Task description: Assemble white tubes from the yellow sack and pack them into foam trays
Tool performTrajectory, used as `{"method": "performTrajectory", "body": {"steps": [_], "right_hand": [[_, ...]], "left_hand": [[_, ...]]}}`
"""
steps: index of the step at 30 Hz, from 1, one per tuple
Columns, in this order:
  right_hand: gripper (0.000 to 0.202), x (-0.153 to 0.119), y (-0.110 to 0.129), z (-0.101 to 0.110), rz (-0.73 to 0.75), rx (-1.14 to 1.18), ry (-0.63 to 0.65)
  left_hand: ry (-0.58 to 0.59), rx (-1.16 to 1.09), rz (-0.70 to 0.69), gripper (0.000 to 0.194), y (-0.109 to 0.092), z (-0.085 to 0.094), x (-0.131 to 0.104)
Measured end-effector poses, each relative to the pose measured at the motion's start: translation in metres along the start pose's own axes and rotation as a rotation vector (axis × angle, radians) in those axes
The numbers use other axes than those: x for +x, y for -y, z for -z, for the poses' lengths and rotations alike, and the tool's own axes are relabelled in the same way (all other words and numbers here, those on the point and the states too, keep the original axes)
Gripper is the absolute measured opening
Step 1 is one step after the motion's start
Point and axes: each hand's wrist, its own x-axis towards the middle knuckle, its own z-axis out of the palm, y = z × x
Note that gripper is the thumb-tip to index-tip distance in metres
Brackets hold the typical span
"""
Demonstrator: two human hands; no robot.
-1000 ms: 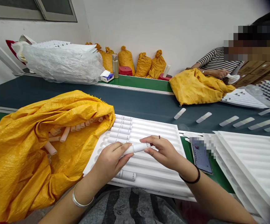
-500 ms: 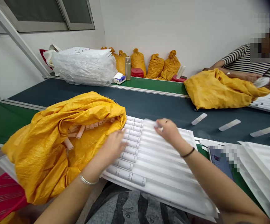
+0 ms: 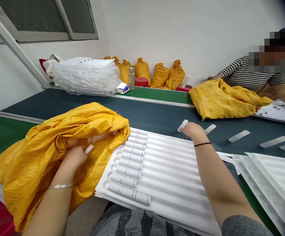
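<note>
Apparently, things are laid so each hand has its own reach. The left hand (image 3: 74, 159) is inside the open mouth of the yellow sack (image 3: 16, 183), fingers curled in, with 1 pale tube (image 3: 88, 149) touching the fingertips; I cannot tell whether it is gripped. The sack's mouth faces the tray (image 3: 174, 170), probably to shorten the reach. The right hand (image 3: 194, 130) is nearly closed over the dark surface (image 3: 154, 113), seemingly pinching 1 translucent tube (image 3: 182, 126) by its edge; its fingertips are mostly hidden. Similar translucent pieces (image 3: 239, 135) lie spaced apart along that surface, likely easy to pick out singly. Labelled tubes (image 3: 129, 193) lie at the tray's left end, in grooves that should stop them rolling.
</note>
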Motion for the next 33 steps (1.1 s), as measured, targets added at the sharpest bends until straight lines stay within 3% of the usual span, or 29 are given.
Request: {"method": "performTrajectory", "body": {"steps": [3,5,8,11,14,17,19,20,22,24,26,30,33], "right_hand": [[0.025,-0.018,0.053,-0.018,0.271,0.084,-0.017],[0.021,-0.026,0.091,-0.037,0.431,0.129,-0.001],[0.013,-0.034,0.125,-0.054,0.544,0.156,-0.002],[0.019,-0.051,0.123,-0.051,0.581,0.213,-0.089],[0.026,-0.087,0.102,-0.044,0.644,0.304,-0.131],[0.027,-0.131,0.079,-0.044,0.820,0.628,0.031],[0.028,-0.156,0.068,-0.046,0.912,0.916,0.148],[0.028,-0.165,0.063,-0.046,0.927,1.008,0.156],[0.026,-0.176,0.054,-0.043,0.935,1.018,0.037],[0.025,-0.180,0.047,-0.036,0.995,0.906,-0.137],[0.026,-0.181,0.041,-0.027,1.100,0.776,-0.238],[0.030,-0.181,0.035,-0.014,1.255,0.620,-0.217],[0.031,-0.183,0.038,-0.011,1.335,0.544,-0.140]], "left_hand": [[-0.041,-0.102,-0.157,0.031,-0.036,0.001,-0.025],[-0.130,-0.263,-0.333,0.031,-0.065,0.002,-0.041],[-0.207,-0.412,-0.514,0.027,-0.098,0.005,-0.060],[-0.196,-0.564,-0.542,0.023,-0.110,0.004,-0.071],[-0.153,-1.002,-0.444,0.032,-0.119,-0.002,-0.076],[-0.049,-1.443,-0.322,0.057,-0.134,-0.013,-0.079],[0.035,-1.538,-0.266,0.057,-0.144,-0.019,-0.082],[0.056,-1.539,-0.253,0.052,-0.148,-0.021,-0.083],[0.052,-1.452,-0.261,0.043,-0.153,-0.023,-0.085],[0.028,-1.247,-0.310,0.036,-0.153,-0.019,-0.087],[0.078,-0.993,-0.412,0.031,-0.152,-0.011,-0.090],[0.323,-0.729,-0.628,0.032,-0.152,0.007,-0.098],[0.393,-0.685,-0.691,0.031,-0.155,0.014,-0.104]]}}
